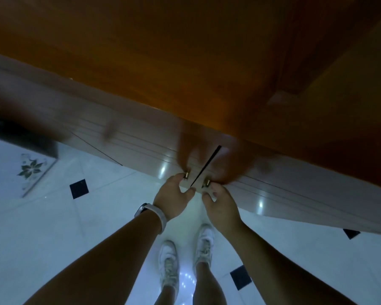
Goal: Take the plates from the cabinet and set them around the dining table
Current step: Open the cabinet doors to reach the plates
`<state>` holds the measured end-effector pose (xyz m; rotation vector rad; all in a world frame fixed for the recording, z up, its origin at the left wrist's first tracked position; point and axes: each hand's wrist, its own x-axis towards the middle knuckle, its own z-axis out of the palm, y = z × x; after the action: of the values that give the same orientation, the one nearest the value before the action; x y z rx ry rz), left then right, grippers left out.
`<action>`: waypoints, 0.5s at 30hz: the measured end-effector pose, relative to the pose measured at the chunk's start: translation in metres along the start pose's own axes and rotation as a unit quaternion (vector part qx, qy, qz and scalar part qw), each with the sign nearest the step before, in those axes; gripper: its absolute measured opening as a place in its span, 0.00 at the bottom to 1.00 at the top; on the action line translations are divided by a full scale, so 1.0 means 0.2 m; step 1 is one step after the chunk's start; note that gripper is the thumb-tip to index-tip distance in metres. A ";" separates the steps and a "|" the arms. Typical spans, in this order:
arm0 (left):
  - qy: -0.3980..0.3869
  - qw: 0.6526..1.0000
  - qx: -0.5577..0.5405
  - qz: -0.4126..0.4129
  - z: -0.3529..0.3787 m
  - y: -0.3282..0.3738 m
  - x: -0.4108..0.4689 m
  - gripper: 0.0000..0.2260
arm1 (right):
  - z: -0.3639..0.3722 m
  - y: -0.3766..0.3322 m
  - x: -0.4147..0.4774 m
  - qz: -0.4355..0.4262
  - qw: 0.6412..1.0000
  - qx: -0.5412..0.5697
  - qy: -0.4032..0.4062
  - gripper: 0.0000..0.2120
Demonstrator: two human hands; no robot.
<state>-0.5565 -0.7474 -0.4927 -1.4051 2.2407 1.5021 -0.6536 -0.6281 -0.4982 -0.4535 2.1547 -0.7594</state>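
Observation:
I look straight down along a low wooden cabinet [141, 84] with an orange-brown top and two pale glossy doors. A thin dark gap [205, 166] shows between the doors. My left hand [173, 199] has its fingertips on the left brass knob [187, 175]. My right hand [221, 205] has its fingertips on the right brass knob [206, 183]. No plates are in view; the inside of the cabinet is hidden.
White glossy floor tiles [53, 238] with small black diamond insets lie under my feet, in white sneakers [169, 265]. A pale mat with a flower pattern [29, 168] lies at the left. A darker wooden piece [339, 51] rises at the upper right.

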 end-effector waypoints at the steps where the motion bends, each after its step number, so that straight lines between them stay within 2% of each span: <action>1: 0.001 1.000 -0.003 -0.001 0.02 -0.01 0.01 0.23 | 0.01 0.00 0.01 0.002 1.000 0.003 -0.002 0.20; 5: 0.015 1.000 -0.022 -0.015 0.06 -0.03 0.02 0.24 | 0.05 0.03 0.04 0.013 0.999 0.033 0.006 0.29; 7: 0.016 0.999 -0.041 -0.011 0.07 -0.03 0.03 0.19 | 0.07 0.05 0.07 0.012 0.998 0.052 0.014 0.29; 10: 0.033 0.998 -0.059 0.007 0.10 -0.05 0.06 0.09 | 0.10 0.08 0.09 -0.006 0.997 0.069 0.024 0.21; 13: 0.071 0.996 -0.054 0.017 0.12 -0.08 0.09 0.05 | 0.13 0.11 0.09 -0.035 0.995 0.074 0.049 0.08; 15: 0.090 0.994 -0.054 0.025 0.14 -0.09 0.09 0.02 | 0.15 0.10 0.08 -0.051 0.993 0.069 0.077 0.04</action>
<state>-0.5644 -0.7382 -0.5286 -1.5869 2.3444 1.5949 -0.6408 -0.6331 -0.5356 -0.4476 2.2171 -1.0229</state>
